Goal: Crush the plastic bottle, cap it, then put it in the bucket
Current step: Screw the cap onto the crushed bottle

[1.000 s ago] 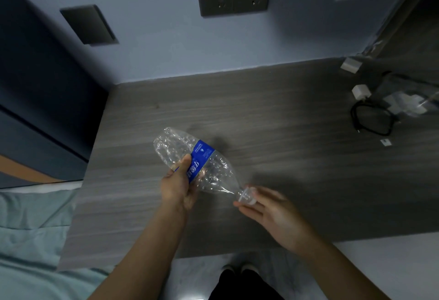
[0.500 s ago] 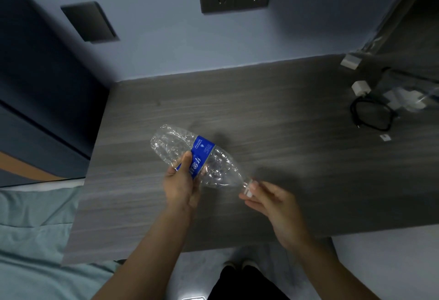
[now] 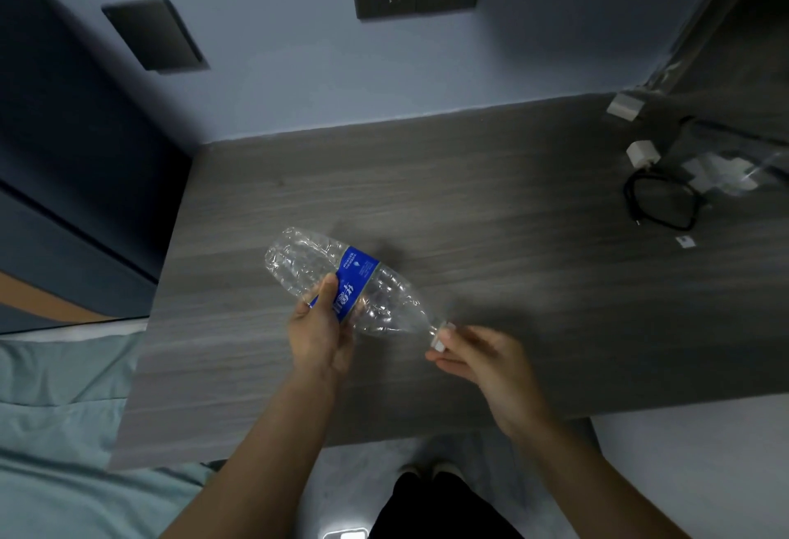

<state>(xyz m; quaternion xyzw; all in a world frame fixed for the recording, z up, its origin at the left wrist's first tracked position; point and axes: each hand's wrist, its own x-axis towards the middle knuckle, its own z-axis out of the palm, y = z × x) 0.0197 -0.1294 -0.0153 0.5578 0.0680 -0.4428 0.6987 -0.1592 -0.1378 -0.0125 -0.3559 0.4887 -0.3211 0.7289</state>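
- Head view: my left hand (image 3: 321, 335) is wrapped around the plastic bottle (image 3: 341, 282) at its blue label (image 3: 351, 282), holding it above the counter (image 3: 491, 218), neck pointing toward my right hand (image 3: 482, 361).
- My right fingertips pinch the white cap (image 3: 439, 335) at the mouth.
- The empty bottle looks light, thin-walled and springy, likely slick; its walls look crumpled already.
- I judge the label band the surest hold while twisting.
- No bucket shows near either hand.
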